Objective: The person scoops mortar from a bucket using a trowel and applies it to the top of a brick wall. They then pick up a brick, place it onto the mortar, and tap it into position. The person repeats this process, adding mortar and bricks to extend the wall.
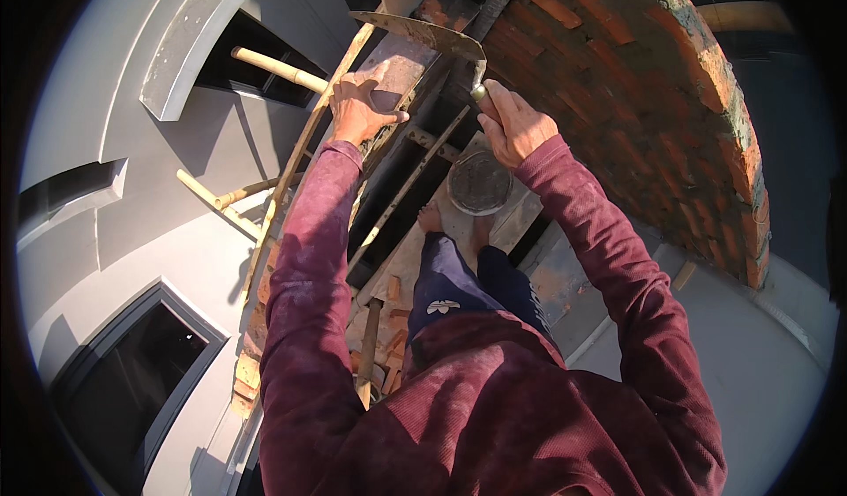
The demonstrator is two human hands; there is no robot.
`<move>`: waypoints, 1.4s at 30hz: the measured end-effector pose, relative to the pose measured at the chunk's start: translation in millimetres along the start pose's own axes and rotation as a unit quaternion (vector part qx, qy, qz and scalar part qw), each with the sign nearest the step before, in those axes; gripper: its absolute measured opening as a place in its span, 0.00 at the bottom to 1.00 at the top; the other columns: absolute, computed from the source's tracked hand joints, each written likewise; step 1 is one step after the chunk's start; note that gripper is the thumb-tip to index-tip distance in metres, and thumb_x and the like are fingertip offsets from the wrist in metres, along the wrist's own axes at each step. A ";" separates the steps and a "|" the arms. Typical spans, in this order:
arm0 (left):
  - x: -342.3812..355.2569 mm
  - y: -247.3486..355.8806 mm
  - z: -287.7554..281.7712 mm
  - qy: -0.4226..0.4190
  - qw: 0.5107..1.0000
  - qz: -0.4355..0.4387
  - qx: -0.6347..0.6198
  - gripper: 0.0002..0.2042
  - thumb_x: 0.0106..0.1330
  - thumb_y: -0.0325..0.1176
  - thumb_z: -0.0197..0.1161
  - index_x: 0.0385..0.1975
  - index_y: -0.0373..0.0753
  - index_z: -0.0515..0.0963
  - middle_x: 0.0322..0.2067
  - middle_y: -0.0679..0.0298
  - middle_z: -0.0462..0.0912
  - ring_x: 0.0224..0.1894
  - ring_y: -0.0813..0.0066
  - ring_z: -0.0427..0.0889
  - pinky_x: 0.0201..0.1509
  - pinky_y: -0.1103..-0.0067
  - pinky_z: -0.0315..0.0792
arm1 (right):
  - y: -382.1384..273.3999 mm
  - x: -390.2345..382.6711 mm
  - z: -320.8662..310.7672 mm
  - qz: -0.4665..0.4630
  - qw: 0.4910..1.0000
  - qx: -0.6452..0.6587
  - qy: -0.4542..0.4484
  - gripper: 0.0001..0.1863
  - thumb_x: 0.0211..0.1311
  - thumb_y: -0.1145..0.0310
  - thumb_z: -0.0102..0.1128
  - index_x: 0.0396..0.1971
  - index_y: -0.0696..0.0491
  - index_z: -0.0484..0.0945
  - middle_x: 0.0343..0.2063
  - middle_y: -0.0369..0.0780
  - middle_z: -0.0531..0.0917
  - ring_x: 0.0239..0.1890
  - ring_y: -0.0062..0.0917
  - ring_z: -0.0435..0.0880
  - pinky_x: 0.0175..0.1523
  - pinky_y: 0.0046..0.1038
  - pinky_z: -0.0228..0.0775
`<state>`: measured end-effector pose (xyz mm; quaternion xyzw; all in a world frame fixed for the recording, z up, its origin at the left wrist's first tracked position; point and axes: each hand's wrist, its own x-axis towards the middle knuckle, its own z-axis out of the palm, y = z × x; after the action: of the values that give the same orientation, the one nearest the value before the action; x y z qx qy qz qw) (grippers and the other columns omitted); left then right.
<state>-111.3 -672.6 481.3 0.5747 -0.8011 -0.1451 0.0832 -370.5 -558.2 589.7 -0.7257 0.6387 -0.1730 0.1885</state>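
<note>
My right hand [516,125] is closed around the handle of a trowel [432,35]. Its long, mortar-stained blade stretches left over the top of a narrow brick wall [401,65]. My left hand [357,110] lies at the near end of that sunlit reddish top, fingers spread and thumb held out to the right. Whether its palm presses on the brick is hidden. Below the right hand, a round bucket [479,184] of grey stuff, apparently mortar, stands beside my bare feet.
A tall brick wall [618,99] rises on the right. Bamboo poles [281,71] run along the left, before a pale house wall [176,196] with dark windows. My feet are on a board [406,275] beside dark gaps. Broken bricks [393,346] lie near my legs.
</note>
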 end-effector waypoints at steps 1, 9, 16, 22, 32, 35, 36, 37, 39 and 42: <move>0.6 -0.3 1.8 -0.034 0.999 -0.025 0.007 0.50 0.32 0.64 0.76 0.63 0.56 0.70 0.50 0.52 0.70 0.54 0.51 0.71 0.58 0.61 0.68 | -1.4 16.8 7.8 -0.039 0.998 0.029 0.043 0.22 0.62 0.61 0.56 0.53 0.49 0.63 0.38 0.47 0.80 0.37 0.47 0.82 0.40 0.42 0.77; -0.9 1.8 -2.3 -0.001 0.999 0.000 -0.041 0.47 0.32 0.58 0.78 0.60 0.51 0.74 0.50 0.56 0.71 0.56 0.55 0.67 0.59 0.63 0.63 | 4.6 70.3 58.5 0.053 0.989 -0.086 -0.105 0.27 0.64 0.58 0.55 0.61 0.45 0.61 0.44 0.46 0.81 0.42 0.44 0.83 0.43 0.41 0.78; -3.8 0.1 3.1 0.009 1.000 0.006 -0.025 0.45 0.34 0.59 0.78 0.58 0.49 0.75 0.50 0.55 0.69 0.56 0.55 0.66 0.58 0.62 0.64 | 13.1 68.8 66.1 -0.009 0.991 -0.088 -0.097 0.28 0.63 0.60 0.56 0.62 0.46 0.62 0.43 0.48 0.81 0.41 0.45 0.83 0.43 0.41 0.79; -0.2 -3.1 10.3 -0.045 0.998 -0.028 -0.031 0.47 0.32 0.57 0.79 0.61 0.53 0.73 0.49 0.54 0.69 0.57 0.53 0.63 0.65 0.61 0.56 | 14.9 75.2 73.8 -0.011 0.993 -0.102 -0.055 0.25 0.63 0.57 0.55 0.58 0.47 0.64 0.41 0.50 0.82 0.41 0.45 0.83 0.43 0.42 0.78; -21.5 -49.8 14.7 -0.021 0.981 -0.116 -0.151 0.37 0.53 0.50 0.70 0.61 0.37 0.70 0.51 0.50 0.76 0.56 0.59 0.75 0.62 0.68 0.66 | 1.0 60.5 66.0 -0.112 0.989 0.008 0.097 0.19 0.61 0.58 0.57 0.49 0.49 0.67 0.34 0.46 0.83 0.35 0.45 0.84 0.37 0.42 0.78; -21.2 -51.8 22.1 -0.026 0.961 -0.136 -0.241 0.37 0.53 0.50 0.71 0.61 0.36 0.70 0.53 0.50 0.76 0.57 0.60 0.75 0.63 0.69 0.66 | -6.7 60.8 75.2 -0.089 0.995 -0.007 0.052 0.20 0.62 0.59 0.58 0.51 0.50 0.68 0.37 0.47 0.83 0.38 0.45 0.84 0.40 0.41 0.78; -23.5 -46.7 28.1 0.094 0.965 -0.075 -0.235 0.38 0.53 0.50 0.71 0.62 0.36 0.70 0.56 0.49 0.75 0.59 0.59 0.74 0.63 0.69 0.65 | -7.2 61.2 77.6 -0.051 0.997 -0.042 -0.024 0.22 0.62 0.59 0.58 0.53 0.51 0.68 0.40 0.48 0.83 0.40 0.45 0.83 0.42 0.40 0.78; -23.8 -46.2 29.7 0.106 0.962 -0.070 -0.242 0.38 0.53 0.50 0.71 0.62 0.36 0.70 0.55 0.49 0.75 0.59 0.59 0.74 0.64 0.69 0.65 | -8.1 62.8 80.9 -0.015 0.992 -0.078 -0.100 0.24 0.63 0.59 0.59 0.56 0.52 0.68 0.43 0.48 0.82 0.42 0.45 0.83 0.44 0.39 0.79; -24.3 -45.1 30.3 0.110 0.958 -0.069 -0.257 0.38 0.53 0.50 0.71 0.62 0.36 0.69 0.55 0.49 0.75 0.60 0.59 0.73 0.64 0.69 0.64 | -7.6 62.5 84.2 -0.063 0.995 -0.065 -0.037 0.23 0.61 0.61 0.59 0.54 0.53 0.68 0.41 0.50 0.83 0.40 0.45 0.84 0.42 0.40 0.79; -25.1 -43.8 28.2 0.040 0.952 -0.122 -0.278 0.39 0.53 0.50 0.71 0.62 0.35 0.69 0.53 0.48 0.76 0.59 0.58 0.74 0.63 0.69 0.65 | -6.9 60.3 85.9 -0.103 0.994 -0.043 0.009 0.23 0.61 0.61 0.59 0.54 0.54 0.68 0.40 0.51 0.83 0.40 0.46 0.84 0.41 0.40 0.79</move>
<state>-72.3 -658.1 441.2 0.6275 -0.6487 -0.3485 0.2531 -314.8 -612.7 519.1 -0.7934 0.5692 -0.1701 0.1327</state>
